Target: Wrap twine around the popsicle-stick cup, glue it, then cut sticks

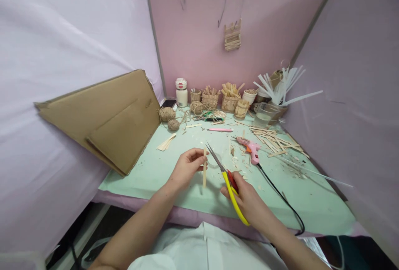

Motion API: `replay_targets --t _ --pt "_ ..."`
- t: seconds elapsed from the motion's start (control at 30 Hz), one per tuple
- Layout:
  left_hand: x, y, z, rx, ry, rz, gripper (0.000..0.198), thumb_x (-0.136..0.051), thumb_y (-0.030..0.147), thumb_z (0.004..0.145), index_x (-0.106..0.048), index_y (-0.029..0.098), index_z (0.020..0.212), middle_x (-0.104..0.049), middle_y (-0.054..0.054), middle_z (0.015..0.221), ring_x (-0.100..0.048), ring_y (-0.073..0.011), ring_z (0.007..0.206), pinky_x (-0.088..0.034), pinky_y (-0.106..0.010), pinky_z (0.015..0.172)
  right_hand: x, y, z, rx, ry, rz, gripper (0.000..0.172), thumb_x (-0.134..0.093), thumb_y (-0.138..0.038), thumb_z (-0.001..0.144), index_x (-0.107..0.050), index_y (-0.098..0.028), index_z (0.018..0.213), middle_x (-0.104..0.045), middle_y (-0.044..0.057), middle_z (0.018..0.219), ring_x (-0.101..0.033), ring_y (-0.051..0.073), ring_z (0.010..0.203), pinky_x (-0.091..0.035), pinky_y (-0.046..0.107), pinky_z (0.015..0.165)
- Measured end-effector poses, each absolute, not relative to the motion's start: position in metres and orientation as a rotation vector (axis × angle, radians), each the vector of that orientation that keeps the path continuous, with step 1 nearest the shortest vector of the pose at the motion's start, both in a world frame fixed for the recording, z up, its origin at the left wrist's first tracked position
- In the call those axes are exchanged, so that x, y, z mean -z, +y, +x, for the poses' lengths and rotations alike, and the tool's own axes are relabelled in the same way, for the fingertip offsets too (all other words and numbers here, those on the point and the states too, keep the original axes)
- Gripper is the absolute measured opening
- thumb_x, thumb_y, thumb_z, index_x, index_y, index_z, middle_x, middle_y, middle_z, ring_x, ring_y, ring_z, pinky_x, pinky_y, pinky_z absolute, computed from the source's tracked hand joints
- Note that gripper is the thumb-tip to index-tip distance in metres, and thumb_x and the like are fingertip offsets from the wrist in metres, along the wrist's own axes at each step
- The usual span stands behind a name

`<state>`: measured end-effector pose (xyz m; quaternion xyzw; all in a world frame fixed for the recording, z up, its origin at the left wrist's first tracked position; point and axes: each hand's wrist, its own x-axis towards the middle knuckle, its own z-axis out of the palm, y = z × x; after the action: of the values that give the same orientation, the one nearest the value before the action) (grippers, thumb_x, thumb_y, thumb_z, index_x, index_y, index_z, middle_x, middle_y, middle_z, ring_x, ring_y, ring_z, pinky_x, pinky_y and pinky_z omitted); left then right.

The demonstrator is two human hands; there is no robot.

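My left hand pinches a pale flat wooden stick, held upright above the green table cover. In my right hand is a pair of scissors with yellow and red handles. Their dark pointed blades aim up and left, beside the stick and apart from it. The blades look nearly together. Beyond my right hand lies a pink glue gun with a black cord. A pink pen-like tool rests further back.
Cardboard sheets lean at the left. Twine balls, a white bottle and baskets of sticks line the back. Loose wooden sticks and a tub near white glue sticks occupy the right. A small wooden piece hangs on the wall.
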<state>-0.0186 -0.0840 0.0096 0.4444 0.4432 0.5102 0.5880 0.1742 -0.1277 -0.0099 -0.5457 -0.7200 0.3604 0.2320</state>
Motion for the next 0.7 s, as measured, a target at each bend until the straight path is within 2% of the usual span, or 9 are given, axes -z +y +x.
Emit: replay_targets --t 0.27,0.37,0.53,0.7 --pt "-0.023 -0.043 -0.045 -1.321 1.191 1.097 0.033 -0.078 0.034 0.056 -0.064 0.016 0.081 -0.064 -0.001 0.072 -0.058 -0.0122 0.068 -0.049 -0.027 0.067 0.001 -0.132 0.167 -1.195 -1.999 -1.341 0.02 -0.052 -0.032 0.082 -0.036 -0.022 0.076 -0.04 -0.007 0.069 -0.037 0.011 0.062 -0.032 0.022 0.057" --pt "-0.026 -0.014 -0.054 -1.33 1.238 1.182 0.033 -0.077 0.035 0.056 -0.064 0.014 0.077 -0.062 -0.001 0.07 -0.056 -0.0115 0.066 -0.048 -0.027 0.066 -0.002 -0.133 0.164 -1.219 -2.045 -1.328 0.023 -0.057 -0.03 0.079 -0.036 -0.022 0.075 -0.042 -0.008 0.067 -0.036 0.01 0.059 -0.03 0.021 0.054" --pt "-0.03 0.039 -0.057 -1.241 1.379 1.387 0.029 -0.069 0.035 0.06 -0.065 0.013 0.079 -0.063 -0.002 0.07 -0.053 -0.0117 0.063 -0.045 -0.025 0.063 -0.005 -0.129 0.164 -0.913 -2.336 -1.379 0.03 -0.066 -0.041 0.075 -0.049 -0.021 0.09 -0.059 0.0 0.08 -0.052 0.015 0.068 -0.032 0.022 0.058" --pt "-0.031 0.081 -0.048 -0.971 1.496 1.657 0.023 -0.062 0.031 0.063 -0.067 0.013 0.076 -0.062 -0.001 0.064 -0.05 -0.0119 0.058 -0.039 -0.025 0.059 -0.003 -0.121 0.165 -0.572 -2.58 -1.462 0.033 -0.065 -0.036 0.075 -0.055 -0.018 0.1 -0.065 0.008 0.092 -0.06 0.024 0.081 -0.038 0.027 0.064"
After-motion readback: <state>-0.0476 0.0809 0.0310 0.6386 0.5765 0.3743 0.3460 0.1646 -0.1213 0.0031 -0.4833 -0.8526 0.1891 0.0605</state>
